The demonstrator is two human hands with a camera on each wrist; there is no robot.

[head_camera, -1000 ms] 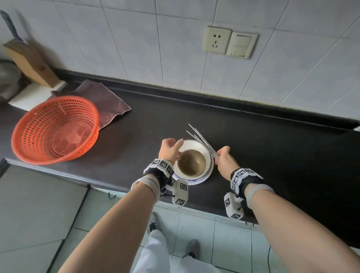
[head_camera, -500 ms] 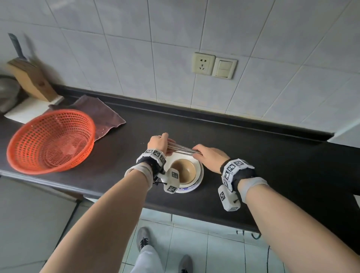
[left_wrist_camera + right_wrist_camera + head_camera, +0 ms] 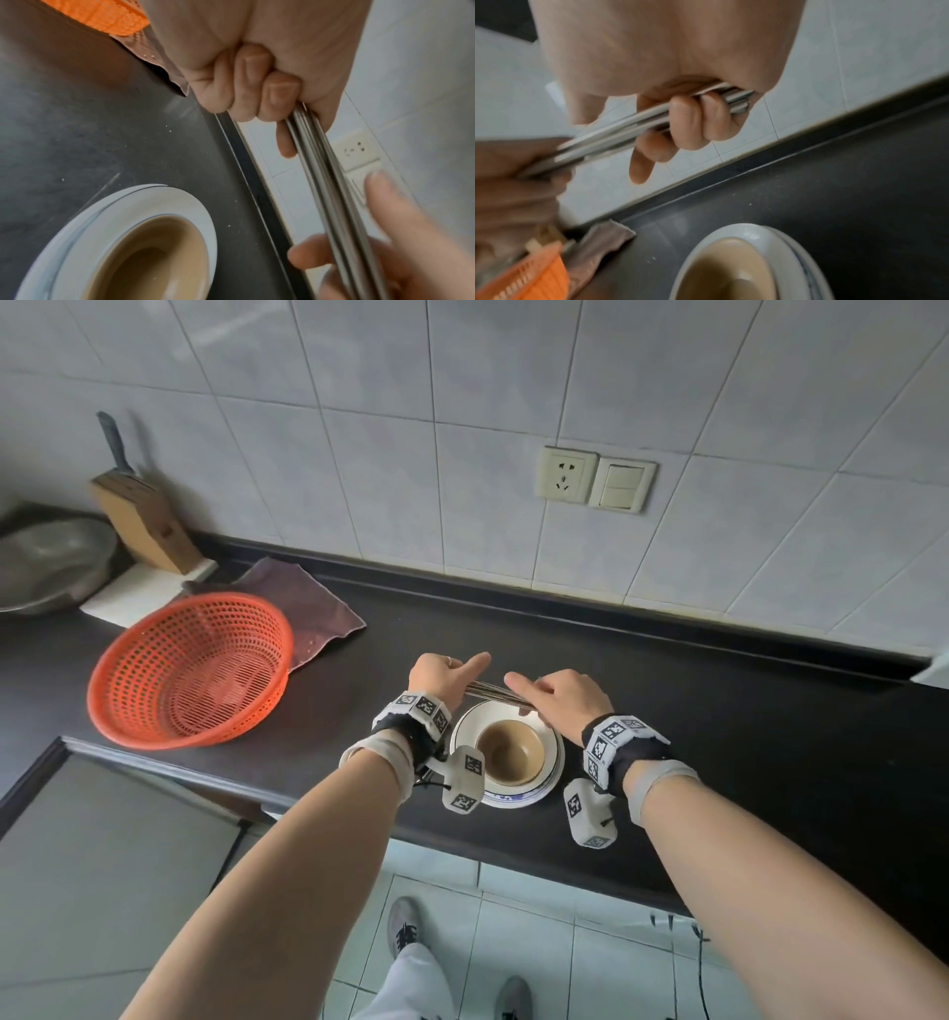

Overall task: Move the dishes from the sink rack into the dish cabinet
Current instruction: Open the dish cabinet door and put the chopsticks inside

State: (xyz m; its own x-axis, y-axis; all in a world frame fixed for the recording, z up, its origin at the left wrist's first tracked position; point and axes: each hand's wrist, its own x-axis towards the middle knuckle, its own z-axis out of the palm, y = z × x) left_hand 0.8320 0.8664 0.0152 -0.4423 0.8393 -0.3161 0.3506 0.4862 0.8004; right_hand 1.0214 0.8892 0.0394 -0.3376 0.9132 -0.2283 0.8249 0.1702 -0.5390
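brushed metal chopsticks (image 3: 495,694); glossy glazed ceramic plate (image 3: 552,757) and tan bowl (image 3: 509,752); perforated orange plastic basket (image 3: 187,670); dark matt worktop (image 3: 719,737); soft brownish cloth (image 3: 308,603); wooden knife block (image 3: 144,523).

No legible text anywhere

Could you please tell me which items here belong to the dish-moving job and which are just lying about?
Job:
- metal chopsticks, held by left hand and right hand
- brown bowl
- white plates

Lying about:
- orange basket
- cloth
- knife block
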